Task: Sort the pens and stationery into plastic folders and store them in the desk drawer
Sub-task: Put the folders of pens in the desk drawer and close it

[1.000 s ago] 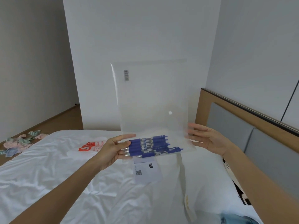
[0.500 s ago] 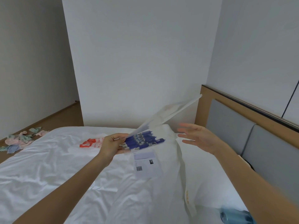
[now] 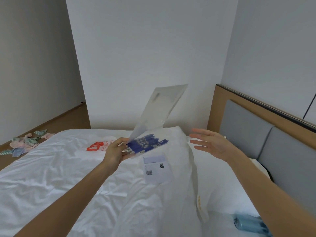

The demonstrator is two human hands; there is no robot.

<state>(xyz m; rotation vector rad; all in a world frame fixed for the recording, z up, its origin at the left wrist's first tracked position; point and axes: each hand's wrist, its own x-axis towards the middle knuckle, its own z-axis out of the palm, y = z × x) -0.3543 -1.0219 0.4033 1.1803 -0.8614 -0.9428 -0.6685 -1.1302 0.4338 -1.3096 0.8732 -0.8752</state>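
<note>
- Plastic folder (image 3: 159,113) with blue pens (image 3: 145,144) inside: above the bed (image 3: 51,177), pinched at its lower corner by left hand (image 3: 116,151).
- Thin, floppy, slick; likely bottom-heavy, best gripped beside the pens.
- Right hand (image 3: 210,144) nearby, fingers spread, holding nothing.

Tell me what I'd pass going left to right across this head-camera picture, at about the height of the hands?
Clothes on the floor → red-printed bag → left hand → pens in the folder → right hand → headboard.
</note>
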